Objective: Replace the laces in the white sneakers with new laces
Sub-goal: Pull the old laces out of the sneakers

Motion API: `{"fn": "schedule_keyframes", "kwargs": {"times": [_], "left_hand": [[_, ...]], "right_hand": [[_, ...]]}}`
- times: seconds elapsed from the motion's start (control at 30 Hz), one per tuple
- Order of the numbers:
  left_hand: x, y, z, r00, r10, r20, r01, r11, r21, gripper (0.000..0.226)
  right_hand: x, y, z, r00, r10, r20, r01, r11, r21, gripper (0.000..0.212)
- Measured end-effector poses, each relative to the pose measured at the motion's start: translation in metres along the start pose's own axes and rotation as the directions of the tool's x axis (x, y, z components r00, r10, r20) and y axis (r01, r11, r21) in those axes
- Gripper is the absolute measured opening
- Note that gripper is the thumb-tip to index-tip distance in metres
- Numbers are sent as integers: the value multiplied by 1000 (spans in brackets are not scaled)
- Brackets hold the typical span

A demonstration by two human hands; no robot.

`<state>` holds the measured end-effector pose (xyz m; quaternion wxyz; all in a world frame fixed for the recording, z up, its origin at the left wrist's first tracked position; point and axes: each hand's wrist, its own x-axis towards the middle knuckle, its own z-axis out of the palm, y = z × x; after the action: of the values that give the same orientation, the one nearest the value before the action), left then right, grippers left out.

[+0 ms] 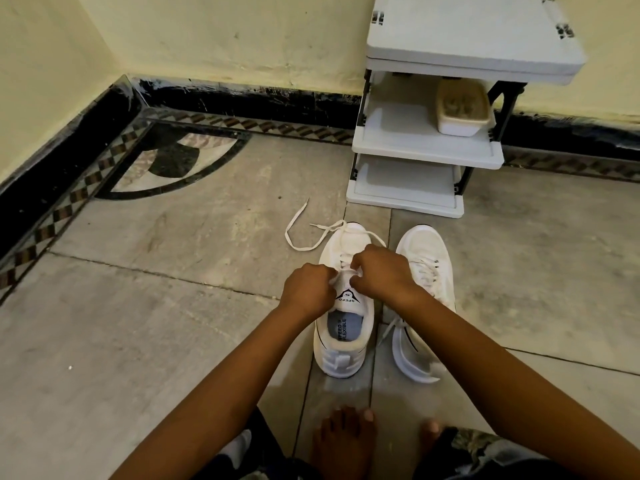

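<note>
A white lace (297, 237) trails loose across the stone floor (156, 323). The left hand (306, 293) and right hand (381, 271), fingers curled, pinch it over the left sneaker (346, 344) tongue. The right sneaker (426, 251) stands just beside.

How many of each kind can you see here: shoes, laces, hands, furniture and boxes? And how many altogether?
White sneakers: 2
Laces, one per sneaker: 2
Hands, left hand and right hand, both pinching one lace: 2
Shelf rack: 1
Container on the rack: 1
Total: 8
</note>
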<state>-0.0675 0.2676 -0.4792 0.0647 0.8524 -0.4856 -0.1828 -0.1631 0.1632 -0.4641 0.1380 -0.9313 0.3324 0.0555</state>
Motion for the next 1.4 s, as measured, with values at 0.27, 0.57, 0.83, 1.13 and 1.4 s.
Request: {"fn": "schedule_keyframes", "kwargs": {"times": [0.27,0.57,0.83,1.13,1.4], "left_hand": [[-3,5,-2,1000,-13,3,13,999,37,22],[-3,1,0,1000,7,7,-6,999,-41,9],[-2,0,4,999,21,-31,-21,1000,-21,23],[-5,6,10,997,57,-58,-50,992,116,24],[-2,2,8,997,62,-46,-58,996,72,30]], "right_hand": [[20,-6,-19,947,258,191,-316,652,689,9],[16,3,-32,994,107,21,-97,776,624,16],[8,-7,-6,999,47,-8,-47,997,-65,17],[21,8,-33,928,248,278,-335,233,913,15],[6,15,-7,964,4,264,-105,924,369,38]]}}
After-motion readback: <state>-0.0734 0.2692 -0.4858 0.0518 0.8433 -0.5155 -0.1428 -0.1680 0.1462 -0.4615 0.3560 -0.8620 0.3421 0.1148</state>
